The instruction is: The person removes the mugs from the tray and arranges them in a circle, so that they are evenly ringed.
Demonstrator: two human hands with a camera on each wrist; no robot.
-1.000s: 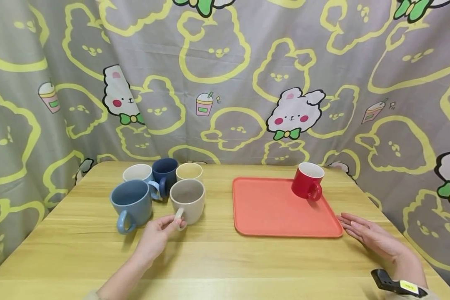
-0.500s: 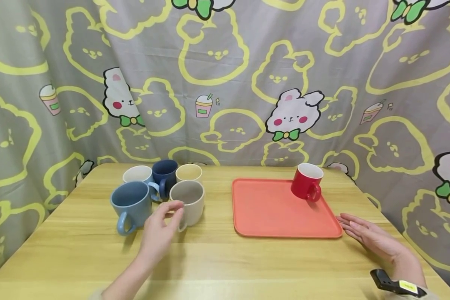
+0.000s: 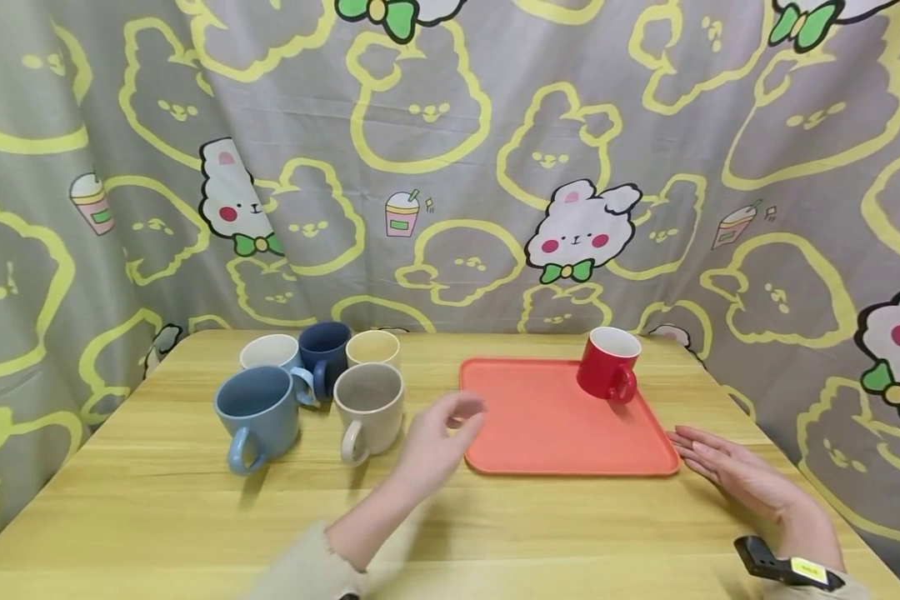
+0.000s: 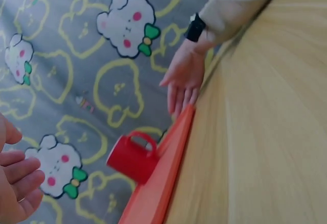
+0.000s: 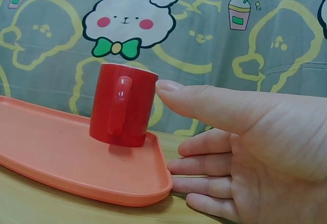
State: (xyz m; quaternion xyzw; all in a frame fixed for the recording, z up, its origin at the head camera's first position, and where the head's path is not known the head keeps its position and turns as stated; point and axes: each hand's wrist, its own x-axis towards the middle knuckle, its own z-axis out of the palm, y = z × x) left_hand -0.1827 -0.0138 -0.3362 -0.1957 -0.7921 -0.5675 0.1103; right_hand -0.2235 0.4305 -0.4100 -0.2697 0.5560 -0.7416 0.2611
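Observation:
My left hand [image 3: 437, 446] is above the table by the tray's left edge, holding nothing, its fingers loosely bent. The right hand [image 3: 742, 471] lies with straight fingers at the right front corner of the coral tray [image 3: 562, 433]; its fingertips [image 5: 176, 183] touch the rim in the right wrist view. On the tray's back right part stands a red mug [image 3: 604, 367], white inside, handle toward me. Left of my left hand stands a light grey mug [image 3: 378, 417], its handle facing front left. In the left wrist view, the red mug [image 4: 134, 157] and right hand [image 4: 185, 76] also appear.
Grouped at the table's left are a blue mug [image 3: 266, 421], a white and light blue mug [image 3: 273, 354], a navy mug [image 3: 326, 346] and a yellow mug [image 3: 375, 348]. A patterned curtain [image 3: 420, 192] hangs behind the wooden table [image 3: 495, 533].
My left hand has let go of the grey mug's handle, lifted and moved right toward the tray. The grey mug stays in place; the right hand keeps its position.

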